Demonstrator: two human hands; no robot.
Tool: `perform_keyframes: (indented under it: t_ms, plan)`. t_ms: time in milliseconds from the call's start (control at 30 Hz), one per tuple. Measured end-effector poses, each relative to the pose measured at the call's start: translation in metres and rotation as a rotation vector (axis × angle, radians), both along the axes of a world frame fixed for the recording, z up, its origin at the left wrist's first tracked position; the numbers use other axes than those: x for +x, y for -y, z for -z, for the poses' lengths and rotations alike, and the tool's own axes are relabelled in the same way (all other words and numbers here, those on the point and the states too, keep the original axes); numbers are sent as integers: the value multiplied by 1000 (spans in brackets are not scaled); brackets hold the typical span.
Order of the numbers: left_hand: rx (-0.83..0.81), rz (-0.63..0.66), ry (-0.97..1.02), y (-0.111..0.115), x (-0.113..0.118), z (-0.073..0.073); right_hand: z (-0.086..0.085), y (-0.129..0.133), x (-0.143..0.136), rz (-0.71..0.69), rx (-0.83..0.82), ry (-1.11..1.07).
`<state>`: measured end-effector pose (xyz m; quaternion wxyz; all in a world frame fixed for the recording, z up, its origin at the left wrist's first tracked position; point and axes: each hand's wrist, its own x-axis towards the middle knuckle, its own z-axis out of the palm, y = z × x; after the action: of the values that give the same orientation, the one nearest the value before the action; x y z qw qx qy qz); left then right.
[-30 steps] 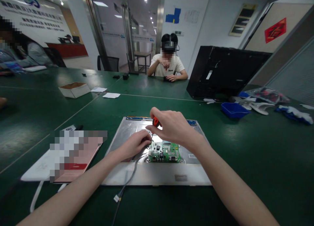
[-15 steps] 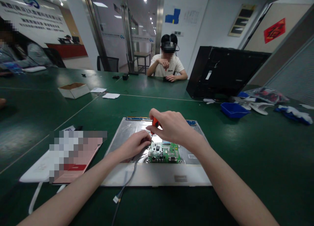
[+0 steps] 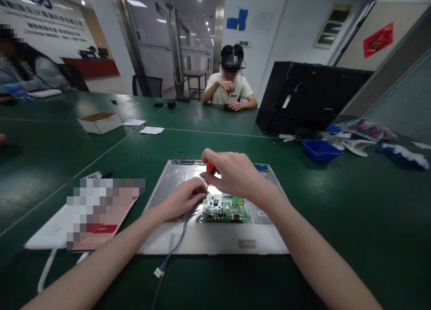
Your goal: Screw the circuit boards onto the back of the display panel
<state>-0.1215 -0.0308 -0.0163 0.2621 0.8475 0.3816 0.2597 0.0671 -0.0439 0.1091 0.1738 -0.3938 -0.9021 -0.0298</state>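
Note:
My right hand [image 3: 232, 173] is closed around the red and black handle of a screwdriver [image 3: 211, 167]. Its thin shaft points down at the upper left corner of a green circuit board [image 3: 225, 210]. That board lies on the metal back of a flat display panel [image 3: 161, 238]. Beside the tip, my left hand [image 3: 188, 194] has its fingers curled and pressed together near the board's left edge; whatever they hold, if anything, is hidden. A grey cable [image 3: 180, 245] runs from under the left hand over the panel's front edge, with a white connector [image 3: 158, 272] on the table.
A white device [image 3: 43, 238] and a pink sheet lie to the left. Further off are an open box [image 3: 101, 124], papers [image 3: 151, 130], a blue tray [image 3: 321, 150] and a large black monitor housing [image 3: 313, 99]. Across the green table sits a person [image 3: 230, 85] with a headset.
The screwdriver handle and the fingertips of my right hand have shifted very slightly left. My left hand stays beside the board's corner.

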Motion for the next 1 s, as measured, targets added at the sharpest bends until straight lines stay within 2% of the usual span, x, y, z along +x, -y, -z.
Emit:
perform_keyframes:
  t_ms: [467, 1000]
  plan:
    - [-19, -3, 7, 2, 1, -3, -4, 3, 0, 29, 7, -32]
    - [-11, 10, 15, 0, 0, 3, -2, 2, -1, 19, -15, -8]
